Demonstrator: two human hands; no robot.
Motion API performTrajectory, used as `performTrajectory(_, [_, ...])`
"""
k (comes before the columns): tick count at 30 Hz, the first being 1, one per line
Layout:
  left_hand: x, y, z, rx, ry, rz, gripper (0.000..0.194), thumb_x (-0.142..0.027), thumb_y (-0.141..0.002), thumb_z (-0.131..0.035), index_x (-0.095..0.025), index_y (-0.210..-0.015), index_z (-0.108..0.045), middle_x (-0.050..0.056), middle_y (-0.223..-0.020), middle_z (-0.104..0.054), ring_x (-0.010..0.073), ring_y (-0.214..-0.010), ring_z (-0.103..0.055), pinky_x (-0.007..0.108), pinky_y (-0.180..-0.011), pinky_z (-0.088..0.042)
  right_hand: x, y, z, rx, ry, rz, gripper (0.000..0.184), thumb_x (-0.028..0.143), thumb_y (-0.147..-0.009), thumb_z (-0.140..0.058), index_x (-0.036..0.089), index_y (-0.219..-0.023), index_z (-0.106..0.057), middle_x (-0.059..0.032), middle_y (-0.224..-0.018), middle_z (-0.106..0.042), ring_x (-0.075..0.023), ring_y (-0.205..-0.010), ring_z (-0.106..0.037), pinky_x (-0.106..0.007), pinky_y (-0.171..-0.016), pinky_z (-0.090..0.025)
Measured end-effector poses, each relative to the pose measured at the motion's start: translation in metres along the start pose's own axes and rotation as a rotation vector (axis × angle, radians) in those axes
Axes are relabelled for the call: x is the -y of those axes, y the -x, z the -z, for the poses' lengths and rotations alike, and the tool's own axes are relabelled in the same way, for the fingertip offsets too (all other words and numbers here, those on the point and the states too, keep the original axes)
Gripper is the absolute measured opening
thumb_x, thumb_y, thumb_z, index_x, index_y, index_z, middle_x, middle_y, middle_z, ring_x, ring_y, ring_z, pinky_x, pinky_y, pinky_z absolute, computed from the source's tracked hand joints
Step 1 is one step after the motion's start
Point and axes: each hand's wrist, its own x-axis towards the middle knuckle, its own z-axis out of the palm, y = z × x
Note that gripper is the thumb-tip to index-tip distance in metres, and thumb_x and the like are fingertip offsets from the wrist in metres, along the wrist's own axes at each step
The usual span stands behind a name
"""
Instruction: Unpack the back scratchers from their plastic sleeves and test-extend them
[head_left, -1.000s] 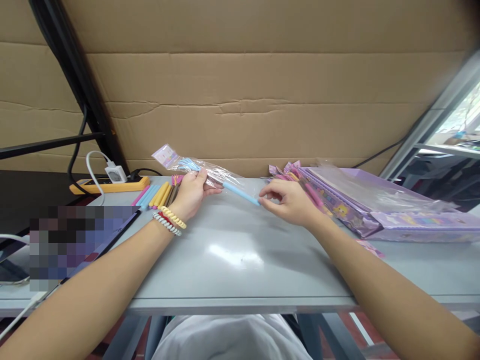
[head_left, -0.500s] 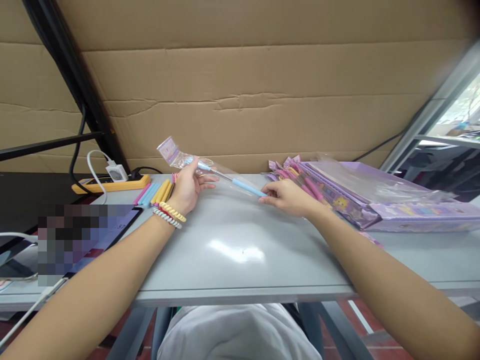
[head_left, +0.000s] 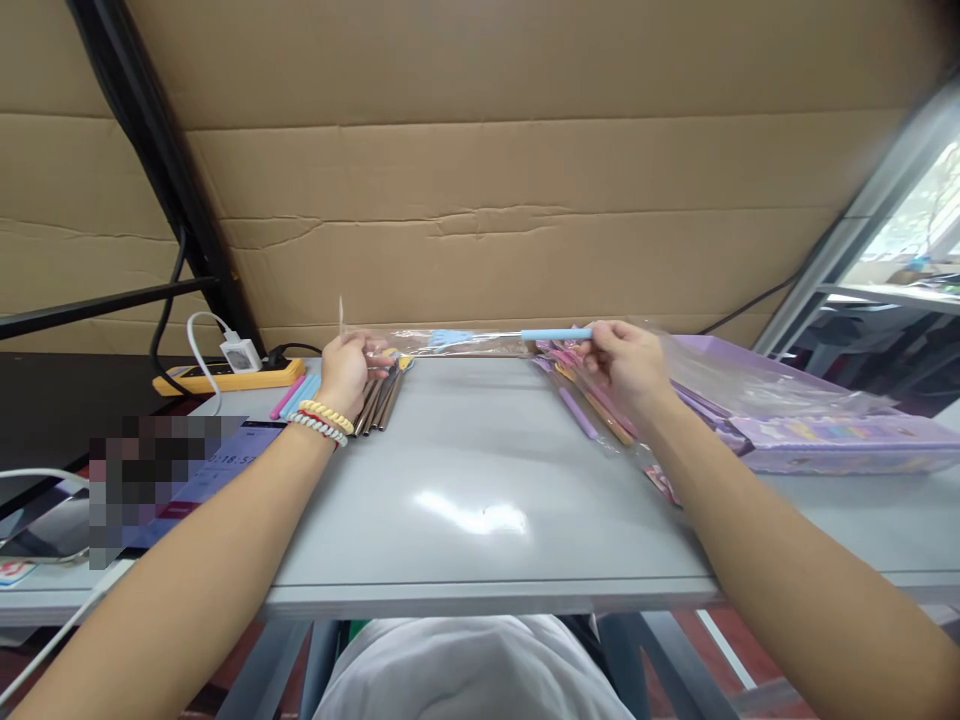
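Note:
My left hand (head_left: pixel 348 378) has its fingers closed on the left end of a long clear plastic sleeve (head_left: pixel 495 345), stretched level above the table's back part. My right hand (head_left: pixel 626 360) grips the right end of a stick's light blue handle (head_left: pixel 556 335), which seems to stick out of the sleeve. A light blue, lobed piece (head_left: pixel 450 340) shows inside the sleeve. Below and beside my left hand lie several metal rods (head_left: pixel 384 400) with yellow ends, plus pink (head_left: pixel 287 398) and blue sticks partly hidden by the hand. Packaged purple and orange sticks (head_left: pixel 577 412) lie below my right hand.
An open purple printed box (head_left: pixel 847 445) with clear plastic over it stands at the right. On the left are a yellow power strip (head_left: pixel 225 380) with a white charger and a tablet (head_left: pixel 202 490) with a cable. Cardboard (head_left: pixel 525 230) covers the back.
My right hand has moved right and up with the blue handle, my left hand slightly left. The stick and sleeve went from slanting to level, and the handle now shows clear of the sleeve.

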Motion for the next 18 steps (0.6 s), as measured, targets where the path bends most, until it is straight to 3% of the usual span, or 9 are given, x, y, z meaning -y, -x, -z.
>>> performTrajectory(4, [-0.006, -0.01, 0.008, -0.094, 0.036, -0.008, 0.011, -0.012, -0.084, -0.043, -0.017, -0.081, -0.052, -0.002, -0.063, -0.061, 0.0105, -0.043, -0.057, 0.021, -0.04, -0.043, 0.005, -0.015, 0.015, -0.214, -0.223, -0.057, 0.02, 0.031, -0.081, -0.059, 0.019, -0.071, -0.047, -0.0004, -0.057, -0.058, -0.0085, -0.041, -0.049, -0.017, -0.032, -0.029])
performTrajectory(7, [-0.009, -0.017, 0.016, -0.077, 0.074, 0.019, 0.012, -0.014, -0.081, -0.043, -0.016, -0.075, -0.053, -0.002, -0.056, -0.057, 0.0101, -0.041, -0.054, 0.022, -0.041, -0.042, 0.002, -0.026, 0.027, -0.34, -0.358, -0.085, 0.017, 0.025, -0.085, -0.048, 0.019, -0.07, -0.045, 0.0005, -0.056, -0.056, -0.0081, -0.043, -0.05, -0.016, -0.035, -0.036])
performTrajectory(10, [-0.008, -0.02, 0.022, 0.087, 0.027, 0.077, 0.012, -0.015, -0.076, -0.047, -0.015, -0.067, -0.054, 0.0, -0.051, -0.054, 0.0102, -0.038, -0.049, 0.022, -0.037, -0.036, -0.001, -0.029, 0.031, -0.304, -0.418, -0.062, 0.017, 0.023, -0.084, -0.049, 0.02, -0.068, -0.043, 0.0011, -0.059, -0.055, -0.0078, -0.048, -0.052, -0.017, -0.039, -0.042])
performTrajectory(14, [-0.003, -0.01, 0.017, 0.446, -0.213, 0.14, 0.01, -0.018, -0.069, -0.061, -0.016, -0.06, -0.056, 0.001, -0.047, -0.049, 0.0096, -0.037, -0.04, 0.024, -0.036, -0.031, 0.006, -0.016, 0.021, -0.139, -0.467, -0.095, 0.012, 0.018, -0.077, -0.055, 0.019, -0.069, -0.046, -0.0001, -0.066, -0.057, -0.0069, -0.054, -0.054, -0.016, -0.046, -0.047])
performTrajectory(16, [0.001, 0.0, 0.012, 0.569, -0.359, 0.071, 0.014, -0.022, -0.067, -0.068, -0.017, -0.06, -0.056, 0.001, -0.05, -0.05, 0.0098, -0.04, -0.042, 0.025, -0.04, -0.034, 0.012, -0.006, 0.013, -0.097, -0.528, -0.154, 0.008, 0.013, -0.074, -0.053, 0.018, -0.07, -0.049, -0.0011, -0.068, -0.058, -0.0062, -0.057, -0.054, -0.015, -0.049, -0.049])
performTrajectory(18, [0.007, 0.009, 0.006, 0.617, -0.544, -0.089, 0.013, -0.027, -0.066, -0.071, -0.018, -0.068, -0.061, 0.0, -0.053, -0.052, 0.0117, -0.045, -0.046, 0.026, -0.046, -0.038, 0.016, 0.002, 0.006, -0.046, -0.547, -0.187, 0.008, 0.01, -0.072, -0.052, 0.018, -0.071, -0.05, -0.0013, -0.07, -0.058, -0.006, -0.058, -0.054, -0.014, -0.051, -0.049])
